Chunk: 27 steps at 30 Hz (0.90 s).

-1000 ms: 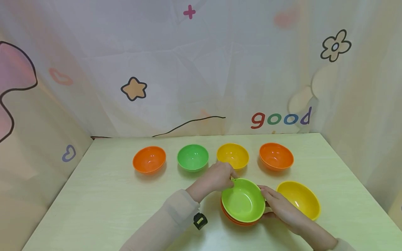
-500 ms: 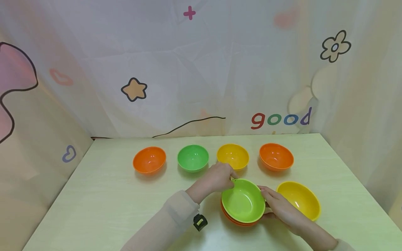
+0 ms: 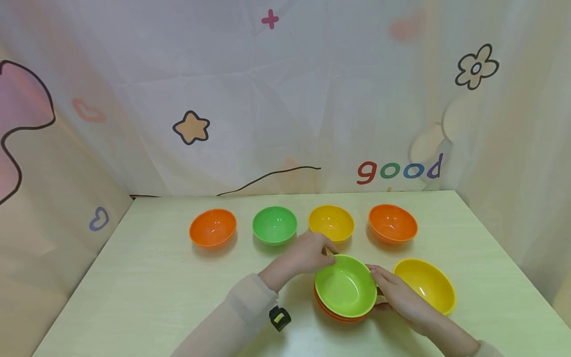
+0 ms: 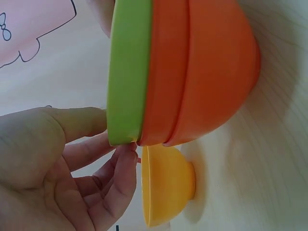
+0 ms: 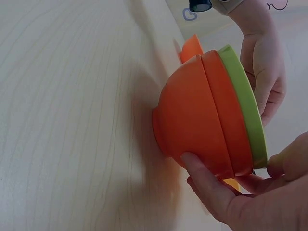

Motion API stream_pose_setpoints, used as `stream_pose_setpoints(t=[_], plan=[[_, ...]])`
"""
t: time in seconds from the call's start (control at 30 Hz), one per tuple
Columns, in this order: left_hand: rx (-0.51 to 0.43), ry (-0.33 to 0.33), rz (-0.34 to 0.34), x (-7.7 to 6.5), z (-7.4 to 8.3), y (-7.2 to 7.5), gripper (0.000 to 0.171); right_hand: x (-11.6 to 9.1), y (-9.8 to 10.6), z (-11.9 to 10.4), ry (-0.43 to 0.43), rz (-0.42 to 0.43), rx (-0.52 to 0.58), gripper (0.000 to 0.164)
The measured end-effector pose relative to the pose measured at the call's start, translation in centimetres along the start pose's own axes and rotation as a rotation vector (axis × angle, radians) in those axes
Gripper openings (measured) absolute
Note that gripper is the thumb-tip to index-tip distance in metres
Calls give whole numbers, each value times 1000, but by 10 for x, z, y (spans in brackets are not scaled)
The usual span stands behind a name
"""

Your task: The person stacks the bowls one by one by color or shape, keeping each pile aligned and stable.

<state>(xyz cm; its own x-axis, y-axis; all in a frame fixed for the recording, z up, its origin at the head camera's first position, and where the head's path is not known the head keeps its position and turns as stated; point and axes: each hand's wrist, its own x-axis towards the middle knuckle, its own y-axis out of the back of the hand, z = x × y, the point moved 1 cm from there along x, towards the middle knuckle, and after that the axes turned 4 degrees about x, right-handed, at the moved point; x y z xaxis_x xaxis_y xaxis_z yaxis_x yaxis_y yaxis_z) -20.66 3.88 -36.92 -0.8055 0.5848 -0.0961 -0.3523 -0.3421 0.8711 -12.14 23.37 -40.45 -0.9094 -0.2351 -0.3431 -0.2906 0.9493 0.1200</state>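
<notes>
A lime green bowl [image 3: 347,288] sits nested on two orange bowls [image 5: 190,110], the stack close over the table in front of me. My left hand [image 3: 305,255] reaches across to the far left rim of the green bowl and pinches it, thumb at the edge and a fingertip under the lip in the left wrist view. My right hand [image 3: 403,300] grips the stack from the right side, with fingers round the lower orange bowl and the thumb near the green rim.
Along the back stand an orange bowl [image 3: 212,229], a green bowl [image 3: 274,226], a yellow bowl [image 3: 331,223] and another orange bowl [image 3: 392,224]. A larger-looking yellow bowl [image 3: 426,285] stands right behind my right hand. A black device [image 3: 279,318] hangs at my left wrist.
My left thumb has shifted from inside the green bowl toward its rim, and the left wrist has moved slightly left. The right hand and the bowls have hardly moved.
</notes>
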Motion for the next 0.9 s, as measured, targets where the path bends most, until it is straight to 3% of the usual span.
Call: stream_pose_setpoints(t=[0.33,0.63,0.9], plan=[[-207,-9,42,-9,-19,-6,16,0,-2,-1,-25,55,-9,50],[-602,72,74,-19,-40,-19,27,0,-2,0,-32,65,-20,50],[-862,167,0,-33,-44,-27,33,1,-2,-1,-35,55,-14,50]])
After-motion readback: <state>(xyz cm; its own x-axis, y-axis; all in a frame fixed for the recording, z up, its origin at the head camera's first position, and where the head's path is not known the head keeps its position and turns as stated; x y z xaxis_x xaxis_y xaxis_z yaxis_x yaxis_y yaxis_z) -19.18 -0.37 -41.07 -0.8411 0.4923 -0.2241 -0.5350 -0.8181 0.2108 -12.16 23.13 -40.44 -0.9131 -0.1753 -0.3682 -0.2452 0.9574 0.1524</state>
